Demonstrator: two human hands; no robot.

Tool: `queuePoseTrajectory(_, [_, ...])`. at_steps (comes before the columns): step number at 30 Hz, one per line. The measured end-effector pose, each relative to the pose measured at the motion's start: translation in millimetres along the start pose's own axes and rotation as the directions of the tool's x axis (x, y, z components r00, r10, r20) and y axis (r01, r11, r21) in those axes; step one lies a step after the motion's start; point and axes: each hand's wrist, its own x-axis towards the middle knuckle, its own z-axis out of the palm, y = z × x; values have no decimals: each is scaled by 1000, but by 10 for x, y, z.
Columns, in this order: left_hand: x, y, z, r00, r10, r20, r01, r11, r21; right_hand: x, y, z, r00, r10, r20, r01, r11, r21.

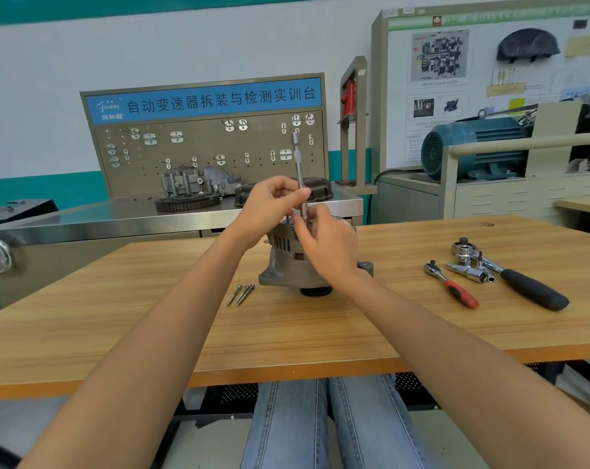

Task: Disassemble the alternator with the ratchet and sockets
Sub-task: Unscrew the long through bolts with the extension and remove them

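Note:
A grey alternator (283,262) stands on the wooden table (151,316), pulley down. A long steel extension bar with a socket (299,164) stands upright over its top. My left hand (270,208) pinches the bar near its middle. My right hand (327,242) grips the bar's lower end just above the alternator and hides part of the housing. Three long bolts (241,294) lie on the table left of the alternator. A red-handled ratchet (452,286) and a larger black-handled ratchet (520,282) lie at the right, with loose sockets (469,270) between them.
Behind the table stands a steel bench (117,218) with a pegboard (205,140), a gear ring and engine parts. A teal electric motor (473,147) sits on a cabinet at the back right. My legs in jeans are under the table's front edge.

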Motion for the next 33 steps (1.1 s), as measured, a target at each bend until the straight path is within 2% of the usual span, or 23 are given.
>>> queuePoseTrajectory(8, [23, -25, -4, 1000, 6, 7, -6, 1000, 5, 16, 37, 17, 999, -25, -26, 24, 999, -25])
queuePoseTrajectory(17, [18, 1, -11, 999, -10, 38, 10, 1000, 11, 14, 30, 5, 992, -119, -32, 115, 989, -94])
queuePoseTrajectory(26, [17, 5, -10, 1000, -30, 9, 30, 999, -11, 25, 8, 7, 1000, -12, -13, 12, 999, -38])
queuePoseTrajectory(33, [27, -4, -4, 999, -28, 16, 28, 1000, 0, 37, 59, -14, 996, -86, 37, 88, 994, -69])
